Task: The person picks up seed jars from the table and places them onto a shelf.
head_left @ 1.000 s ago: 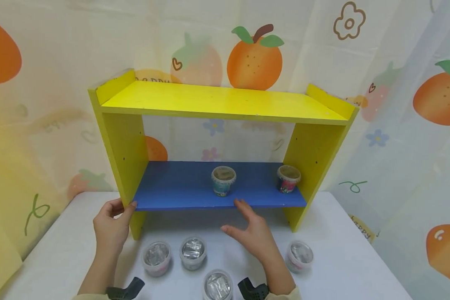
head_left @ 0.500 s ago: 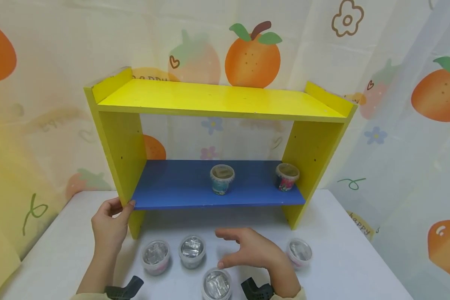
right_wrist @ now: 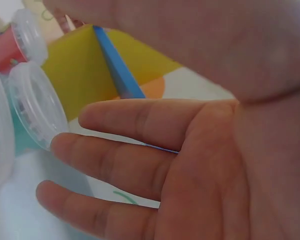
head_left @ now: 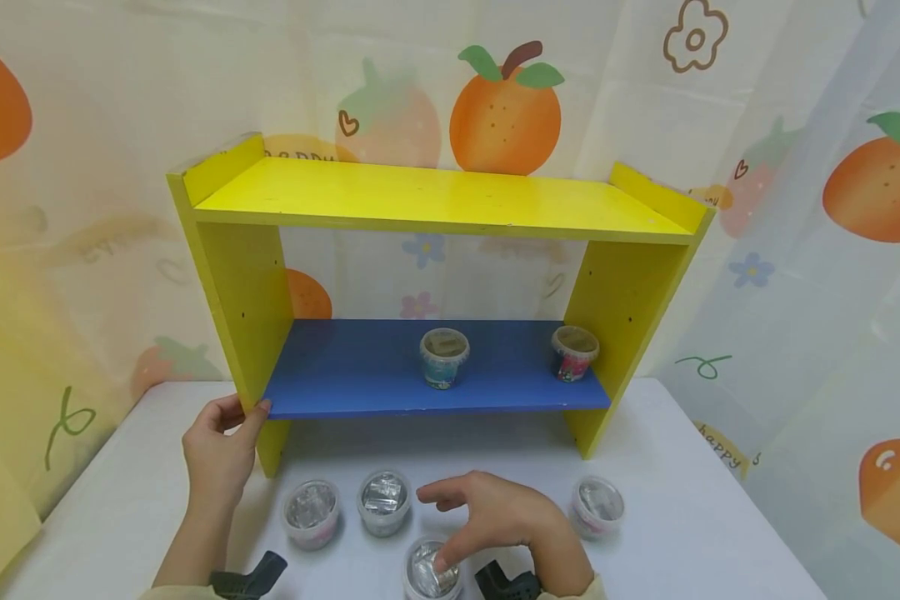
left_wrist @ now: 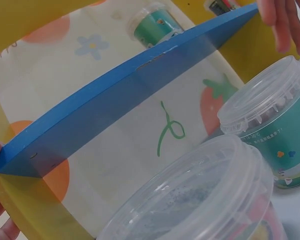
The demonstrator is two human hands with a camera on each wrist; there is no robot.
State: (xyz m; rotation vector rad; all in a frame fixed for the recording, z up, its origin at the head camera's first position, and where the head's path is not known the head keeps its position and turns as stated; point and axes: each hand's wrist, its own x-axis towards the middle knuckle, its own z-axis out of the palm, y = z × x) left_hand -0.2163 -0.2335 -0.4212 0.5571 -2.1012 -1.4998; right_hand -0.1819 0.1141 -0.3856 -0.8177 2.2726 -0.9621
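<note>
My left hand holds the left upright of a yellow shelf unit, its thumb at the corner of the blue middle board. Over the table my right hand hovers with fingers spread and nothing in its grasp. Its thumb overlaps the nearest lidded plastic tub in the head view; contact cannot be told. In the right wrist view the fingers are extended and apart from the tubs. Just left of that hand stands another clear-lidded tub, with a teal label in the left wrist view.
On the blue board stand a teal tub near the middle and a dark pink-printed tub by the right upright. More tubs sit on the white table: one at the left, one at the right. A fruit-print curtain hangs behind.
My right hand has come away from the blue board's front edge, down and back over the nearest tub. The left hand stays on the upright.
</note>
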